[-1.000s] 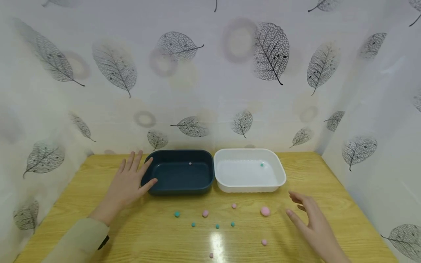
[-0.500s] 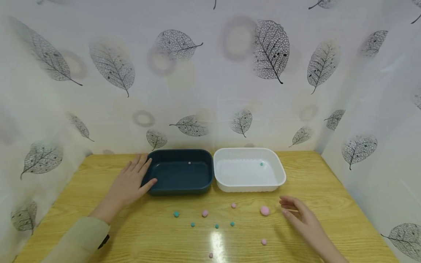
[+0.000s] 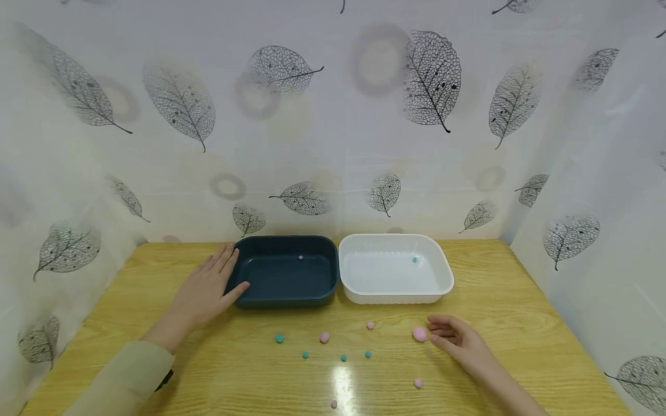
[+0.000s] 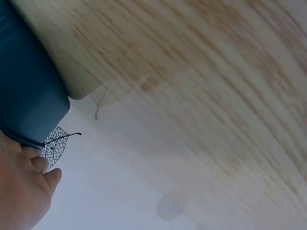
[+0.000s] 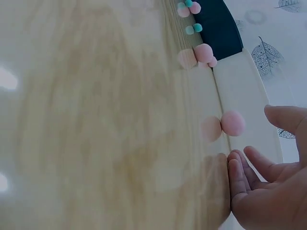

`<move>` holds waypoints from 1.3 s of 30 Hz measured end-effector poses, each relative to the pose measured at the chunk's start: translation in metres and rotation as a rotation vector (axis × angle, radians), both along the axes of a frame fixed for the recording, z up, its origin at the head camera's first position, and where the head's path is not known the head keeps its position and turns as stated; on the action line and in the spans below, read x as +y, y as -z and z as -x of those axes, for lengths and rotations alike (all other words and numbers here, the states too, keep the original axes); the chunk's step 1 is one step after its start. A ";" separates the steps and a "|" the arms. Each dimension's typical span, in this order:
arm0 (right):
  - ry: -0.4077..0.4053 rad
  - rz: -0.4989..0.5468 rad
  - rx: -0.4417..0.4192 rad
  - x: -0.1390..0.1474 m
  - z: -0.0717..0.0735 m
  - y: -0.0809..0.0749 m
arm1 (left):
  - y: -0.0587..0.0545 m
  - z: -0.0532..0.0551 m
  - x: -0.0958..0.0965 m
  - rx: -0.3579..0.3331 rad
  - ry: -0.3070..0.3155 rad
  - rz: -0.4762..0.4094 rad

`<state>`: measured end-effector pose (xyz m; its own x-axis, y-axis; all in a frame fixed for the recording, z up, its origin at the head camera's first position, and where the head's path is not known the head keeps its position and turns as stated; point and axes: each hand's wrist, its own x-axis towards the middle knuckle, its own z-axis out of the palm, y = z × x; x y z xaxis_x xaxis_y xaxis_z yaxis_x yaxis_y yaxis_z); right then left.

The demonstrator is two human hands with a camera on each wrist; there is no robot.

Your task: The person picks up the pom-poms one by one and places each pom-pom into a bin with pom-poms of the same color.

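My left hand (image 3: 203, 292) rests on the left end of a dark blue rectangular dish (image 3: 283, 303), fingers extended along the rim and thumb over its front corner. The left wrist view has the fingertips right at the rim of this dish (image 4: 36, 96). Low over the table, my right hand (image 3: 463, 349) is just right of the largest pink ball (image 3: 419, 334), its thumb and bent fingers apart. In the right wrist view that ball (image 5: 233, 123) sits beyond the fingertips, outside the grasp. The dark dish contains a tiny pink ball (image 3: 300, 257).
A white dish (image 3: 392, 299) adjoins the dark one and has a small teal ball (image 3: 414, 260) inside. Several pink and teal balls, such as a teal ball (image 3: 280, 338) and a pink ball (image 3: 418, 383), lie scattered in front. Leaf-patterned sheeting (image 3: 338, 133) encloses the wooden table (image 3: 218, 370).
My right hand has moved left, up to the large pink ball. My left hand has settled onto the dark dish's rim, its fingers drawing closer together. Dishes and balls stay in place.
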<state>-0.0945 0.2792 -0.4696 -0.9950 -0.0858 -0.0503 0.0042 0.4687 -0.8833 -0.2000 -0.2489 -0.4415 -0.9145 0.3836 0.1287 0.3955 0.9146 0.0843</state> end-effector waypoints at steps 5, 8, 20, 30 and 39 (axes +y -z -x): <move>0.000 -0.048 -0.082 -0.001 0.003 -0.001 | 0.001 0.001 0.001 -0.013 -0.001 -0.007; -0.010 -0.073 -0.080 -0.003 0.005 -0.001 | 0.001 0.001 0.000 -0.025 -0.005 -0.002; -0.017 -0.157 -0.010 -0.007 0.009 0.004 | 0.000 0.000 -0.001 -0.026 0.003 0.008; -0.008 -0.196 -0.053 -0.008 0.013 0.000 | -0.001 0.001 0.001 -0.018 0.014 0.023; -0.008 -0.188 -0.037 -0.009 0.012 -0.004 | -0.001 0.002 0.000 -0.020 0.020 0.026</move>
